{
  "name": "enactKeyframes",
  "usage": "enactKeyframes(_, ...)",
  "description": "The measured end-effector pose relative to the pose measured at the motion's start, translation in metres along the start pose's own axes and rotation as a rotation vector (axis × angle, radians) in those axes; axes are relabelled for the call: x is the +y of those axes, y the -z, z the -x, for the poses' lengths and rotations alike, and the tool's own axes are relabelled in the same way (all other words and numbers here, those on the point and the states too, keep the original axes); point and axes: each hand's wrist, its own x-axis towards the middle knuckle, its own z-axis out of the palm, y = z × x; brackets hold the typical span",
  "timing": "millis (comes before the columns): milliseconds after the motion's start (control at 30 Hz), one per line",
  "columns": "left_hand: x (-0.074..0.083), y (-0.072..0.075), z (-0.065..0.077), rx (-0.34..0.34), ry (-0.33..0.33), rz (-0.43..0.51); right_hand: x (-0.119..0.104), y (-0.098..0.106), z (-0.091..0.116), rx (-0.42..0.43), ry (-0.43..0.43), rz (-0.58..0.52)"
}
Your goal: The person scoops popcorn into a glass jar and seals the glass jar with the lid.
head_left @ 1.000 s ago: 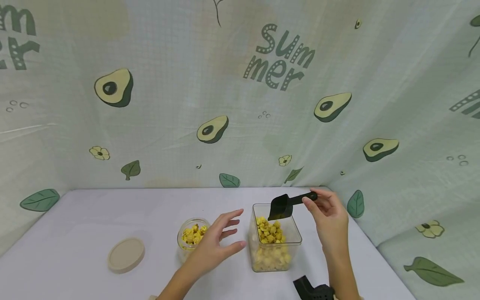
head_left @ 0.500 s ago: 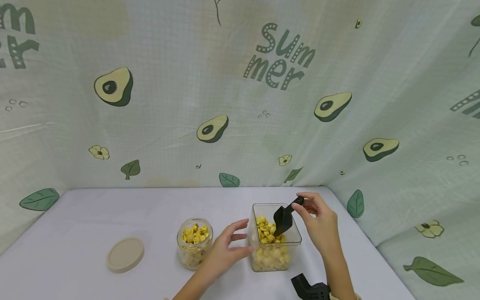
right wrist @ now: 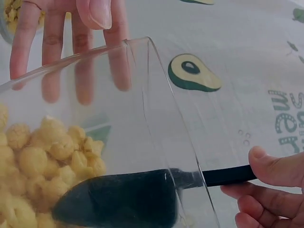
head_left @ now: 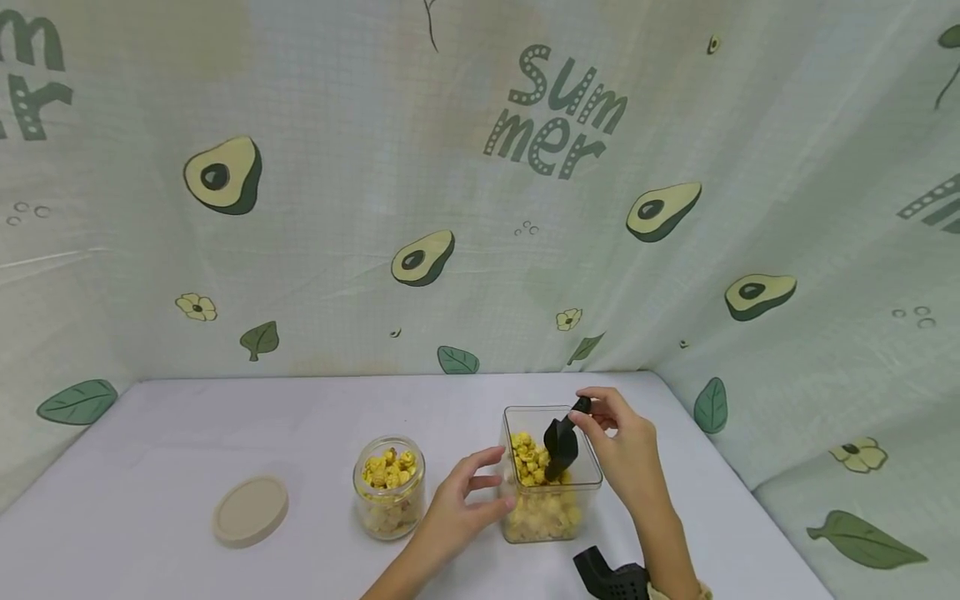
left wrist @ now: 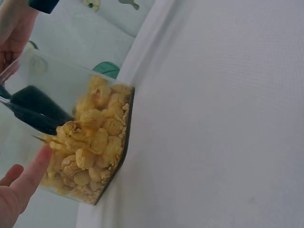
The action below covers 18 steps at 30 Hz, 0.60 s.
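Observation:
A clear square container (head_left: 551,517) stands on the table, partly filled with yellow popcorn (head_left: 531,461). My right hand (head_left: 626,437) pinches the handle of a black scoop (head_left: 561,446) between thumb and fingers. The scoop tilts down inside the container, its tip in among the popcorn, as the right wrist view shows (right wrist: 118,199). At the container's left side is my left hand (head_left: 465,500), fingers extended and spread, with fingertips at the wall. In the left wrist view a fingertip (left wrist: 43,154) appears against that wall; firm contact cannot be told.
Left of my left hand stands a round clear jar (head_left: 390,508) with popcorn up near its rim. A beige round lid (head_left: 251,511) lies farther left on the white table (head_left: 315,425). A printed curtain (head_left: 337,167) hangs behind. A black wrist device (head_left: 611,575) sits by the right forearm.
My right hand has moved left and turned the scoop from above the container down into the popcorn. My left hand has moved right, from beside the jar to the container's wall.

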Motion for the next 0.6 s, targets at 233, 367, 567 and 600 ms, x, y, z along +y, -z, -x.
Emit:
enactKeyframes(233,-0.002,-0.003,0.000,0.002,-0.002,0.010,-0.002,-0.009,0.002,-0.125,-0.008,0.018)
enactKeyframes(367,-0.004,-0.004,0.000,0.008,-0.017,-0.005,-0.002,-0.010,0.003,-0.143,-0.021,0.011)
enactKeyframes(567,-0.005,-0.005,-0.001,0.013,-0.033,0.011,0.003,0.001,0.001,-0.070,-0.048,-0.008)
enactKeyframes(600,-0.005,-0.005,-0.001,0.016,-0.034,0.011,0.005,0.002,0.001,-0.066,-0.055,-0.012)
